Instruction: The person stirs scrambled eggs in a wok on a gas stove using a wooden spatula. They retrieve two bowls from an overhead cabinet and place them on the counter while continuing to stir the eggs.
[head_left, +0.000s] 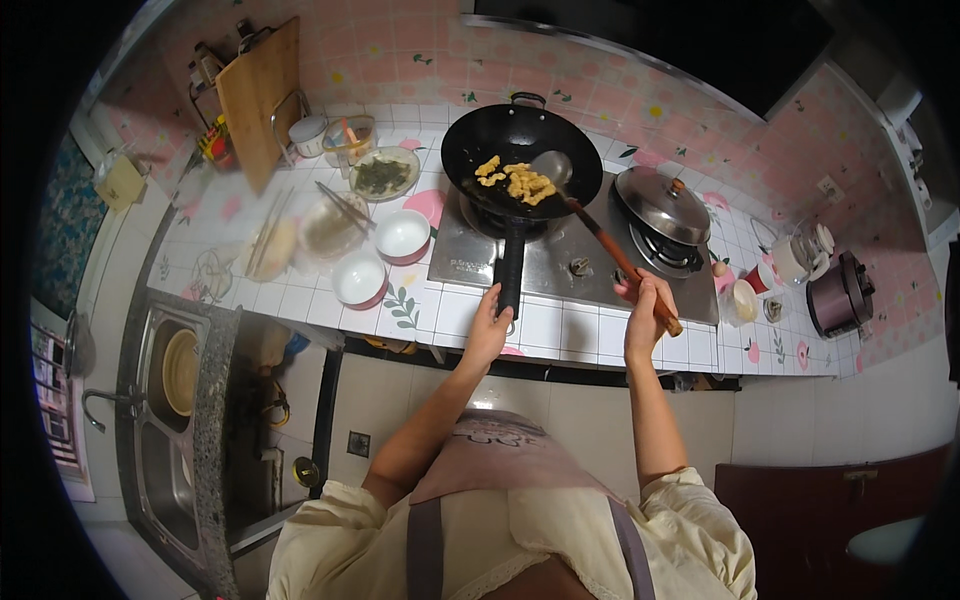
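A black wok sits on the left burner of the steel gas hob. My left hand is closed around the end of its long black handle. Pieces of yellow cooked food, which look like scrambled egg, lie in the wok. My right hand grips the wooden handle of a metal ladle. The ladle's bowl rests inside the wok, at the right of the food. On the right burner stands a domed steel lid with a wooden knob; what is beneath it is hidden.
Left of the hob are two bowls, a plate of dark green food and dishes with chopsticks across them. A wooden cutting board leans behind. To the right are an egg, a glass jug and an electric cooker.
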